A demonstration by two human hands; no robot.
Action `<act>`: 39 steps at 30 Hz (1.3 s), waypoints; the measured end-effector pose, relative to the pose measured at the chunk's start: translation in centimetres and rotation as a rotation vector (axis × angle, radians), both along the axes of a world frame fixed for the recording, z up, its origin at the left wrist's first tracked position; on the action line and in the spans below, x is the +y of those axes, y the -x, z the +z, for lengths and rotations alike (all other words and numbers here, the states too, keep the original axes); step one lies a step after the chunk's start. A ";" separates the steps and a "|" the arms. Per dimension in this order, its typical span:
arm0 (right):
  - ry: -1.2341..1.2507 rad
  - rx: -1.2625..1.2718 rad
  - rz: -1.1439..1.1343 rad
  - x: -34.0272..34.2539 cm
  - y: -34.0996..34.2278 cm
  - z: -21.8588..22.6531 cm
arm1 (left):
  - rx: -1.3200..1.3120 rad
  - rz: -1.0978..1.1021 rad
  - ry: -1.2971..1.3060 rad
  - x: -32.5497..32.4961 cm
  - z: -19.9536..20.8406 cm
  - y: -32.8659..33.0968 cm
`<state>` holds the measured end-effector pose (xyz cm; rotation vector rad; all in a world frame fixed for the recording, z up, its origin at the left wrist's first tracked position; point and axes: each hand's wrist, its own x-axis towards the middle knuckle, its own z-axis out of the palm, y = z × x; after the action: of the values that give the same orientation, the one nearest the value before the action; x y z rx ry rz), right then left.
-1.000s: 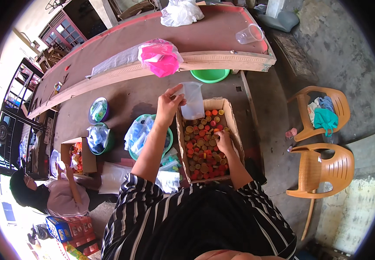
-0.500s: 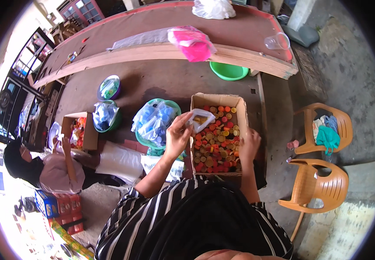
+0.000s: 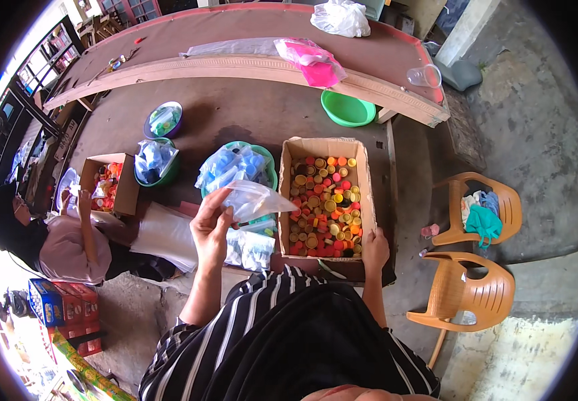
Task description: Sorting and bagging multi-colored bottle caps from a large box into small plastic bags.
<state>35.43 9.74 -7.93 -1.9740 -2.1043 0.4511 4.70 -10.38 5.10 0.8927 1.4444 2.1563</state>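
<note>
A clear plastic bag (image 3: pixel 257 199) is pinched in the clenched grip of the left hand (image 3: pixel 211 226), at nine o'clock of the cardboard box (image 3: pixel 364 175) of bottle caps (image 3: pixel 323 208). The box's near right corner is touched by the right hand (image 3: pixel 374 248); its grip cannot be told.

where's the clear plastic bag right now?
Head view, centre: the clear plastic bag is in the left hand, just left of the cardboard box of bottle caps.
</note>
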 end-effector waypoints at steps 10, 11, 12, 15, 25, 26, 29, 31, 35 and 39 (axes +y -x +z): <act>-0.255 0.038 -0.120 -2.4 0.7 6.2 | 0.064 -0.060 0.073 -2.7 -0.8 -1.0; -0.282 0.042 -0.125 -2.4 0.5 6.2 | 0.063 -0.086 0.094 -2.8 -0.8 -1.2; -0.284 0.041 -0.125 -2.5 0.4 6.0 | 0.063 -0.111 0.116 -2.9 -0.9 -1.4; -0.373 0.048 -0.094 -2.8 0.4 5.4 | 0.030 -0.180 0.122 -3.1 -1.2 -2.3; -0.457 0.082 -0.018 -3.7 1.1 4.9 | 0.023 -0.303 0.153 -3.3 -1.4 -3.5; -0.461 0.098 -0.003 -3.7 1.1 4.9 | 0.026 -0.300 0.151 -3.4 -1.5 -3.5; -0.446 0.098 -0.004 -3.8 1.0 4.9 | 0.004 -0.342 0.159 -3.6 -1.6 -3.7; -0.437 0.100 0.000 -3.8 0.9 4.9 | 0.031 -0.342 0.165 -3.7 -1.5 -3.8; -0.437 0.096 0.015 -3.6 0.6 4.7 | 0.051 -0.337 0.169 -4.0 -1.7 -3.9; -0.424 0.116 0.019 -3.0 -0.4 4.0 | 0.053 -0.339 0.169 -3.4 -1.0 -4.9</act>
<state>35.87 6.75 -3.97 -1.6466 -1.9519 0.1045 9.63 -13.77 4.06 1.0528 1.3634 1.7500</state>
